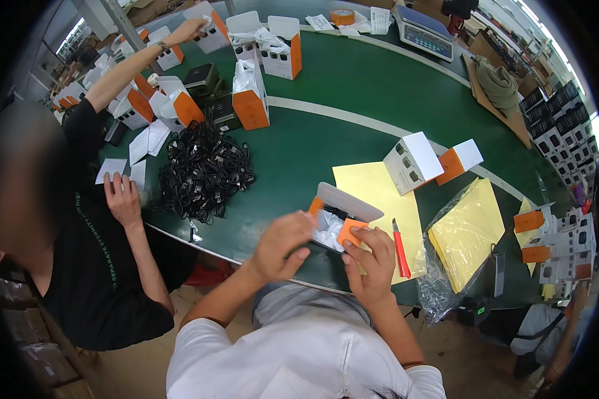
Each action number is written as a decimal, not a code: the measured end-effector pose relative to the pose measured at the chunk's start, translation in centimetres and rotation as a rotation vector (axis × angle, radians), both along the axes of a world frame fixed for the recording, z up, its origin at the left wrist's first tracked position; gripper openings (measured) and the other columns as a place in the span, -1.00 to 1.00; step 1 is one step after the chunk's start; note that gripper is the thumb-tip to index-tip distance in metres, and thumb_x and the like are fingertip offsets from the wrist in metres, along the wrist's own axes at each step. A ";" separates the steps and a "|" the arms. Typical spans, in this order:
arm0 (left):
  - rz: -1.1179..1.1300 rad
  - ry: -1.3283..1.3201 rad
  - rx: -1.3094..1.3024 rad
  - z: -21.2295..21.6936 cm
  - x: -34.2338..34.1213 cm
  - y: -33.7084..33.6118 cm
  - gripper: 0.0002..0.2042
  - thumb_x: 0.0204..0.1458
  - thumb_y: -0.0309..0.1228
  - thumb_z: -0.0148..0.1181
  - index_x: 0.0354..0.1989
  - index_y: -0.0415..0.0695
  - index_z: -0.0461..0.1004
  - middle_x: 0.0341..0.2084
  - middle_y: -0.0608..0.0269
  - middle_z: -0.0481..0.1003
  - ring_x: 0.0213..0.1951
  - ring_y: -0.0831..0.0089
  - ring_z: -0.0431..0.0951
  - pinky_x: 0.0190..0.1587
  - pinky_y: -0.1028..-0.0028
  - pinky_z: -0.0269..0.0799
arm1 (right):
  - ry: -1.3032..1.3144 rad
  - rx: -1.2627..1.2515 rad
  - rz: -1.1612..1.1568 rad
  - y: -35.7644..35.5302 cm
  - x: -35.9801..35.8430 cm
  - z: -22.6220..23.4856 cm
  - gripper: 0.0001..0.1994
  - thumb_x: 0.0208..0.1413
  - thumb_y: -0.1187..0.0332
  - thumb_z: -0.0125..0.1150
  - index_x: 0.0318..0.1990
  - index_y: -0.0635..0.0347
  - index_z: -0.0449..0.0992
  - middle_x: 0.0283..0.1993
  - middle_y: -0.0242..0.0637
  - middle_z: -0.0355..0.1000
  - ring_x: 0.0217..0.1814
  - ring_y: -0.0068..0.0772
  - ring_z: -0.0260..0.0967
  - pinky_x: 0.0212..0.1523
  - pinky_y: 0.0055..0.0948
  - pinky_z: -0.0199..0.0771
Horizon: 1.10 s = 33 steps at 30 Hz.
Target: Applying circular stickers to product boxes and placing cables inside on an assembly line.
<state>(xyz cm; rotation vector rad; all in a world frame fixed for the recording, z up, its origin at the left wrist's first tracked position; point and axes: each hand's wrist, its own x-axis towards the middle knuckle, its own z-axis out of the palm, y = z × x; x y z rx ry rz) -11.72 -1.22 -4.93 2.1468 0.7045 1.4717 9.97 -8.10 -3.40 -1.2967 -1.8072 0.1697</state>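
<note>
An open white-and-orange carton [350, 199] lies in front of me at the table's near edge, its lid flap raised. Inside it are a crumpled white plastic bag [328, 227] and something black, partly hidden. My right hand [373, 263] grips the carton's orange end flap [350, 233] between thumb and fingers. My left hand [279, 246], slightly blurred, is at the carton's left end with thumb and fingers apart, and nothing shows in it. Just right of my right hand, a red utility knife [400, 249] rests on a yellow sheet [363, 179].
Closed cartons [412, 163] stand beyond the yellow sheet. A plastic-wrapped yellow stack [469, 233] lies to the right. Left are a heap of black cables [203, 173] and several open cartons [251, 100]. A co-worker [80, 219] reaches over there. A scale [424, 32] stands far back.
</note>
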 end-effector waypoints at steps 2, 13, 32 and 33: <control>-0.216 0.047 -0.022 -1.4 0.4 -0.1 -0.69 0.05 -0.62 0.25 0.00 -0.17 0.48 -0.07 0.12 0.62 0.11 0.01 0.55 0.30 0.03 0.34 | 0.065 -0.023 -0.009 0.2 -0.1 -0.1 -0.82 0.02 0.45 0.38 -0.18 0.13 0.64 0.09 -0.26 0.53 0.17 -0.07 0.40 0.25 0.01 0.33; -0.528 0.026 -0.550 0.9 1.4 8.4 -0.37 -0.04 -0.56 0.30 0.32 -0.14 0.37 0.43 -0.01 0.21 0.40 0.18 0.25 0.36 0.15 0.21 | 0.710 -0.086 -0.314 1.9 -2.9 1.4 -0.40 0.01 0.57 0.36 0.26 0.19 0.36 0.29 -0.06 0.34 0.46 0.03 0.16 0.43 -0.08 0.17; -0.614 0.002 -0.353 -1.4 0.2 6.2 -0.55 -0.05 -0.38 0.49 0.08 -0.07 0.61 0.28 -0.02 0.38 0.28 0.07 0.40 0.26 0.21 0.34 | 0.244 -0.244 0.078 1.1 0.1 1.6 -0.57 0.04 0.49 0.43 0.11 0.13 0.57 0.37 -0.03 0.33 0.36 0.01 0.31 0.28 -0.14 0.38; -0.620 0.003 -0.380 -1.3 0.2 6.2 -0.57 -0.05 -0.40 0.48 0.06 -0.07 0.63 0.26 -0.01 0.41 0.26 0.07 0.41 0.24 0.23 0.36 | 0.251 -0.277 0.072 1.1 0.1 1.8 -0.58 0.04 0.52 0.42 0.10 0.14 0.58 0.37 -0.05 0.34 0.37 -0.01 0.31 0.28 -0.15 0.39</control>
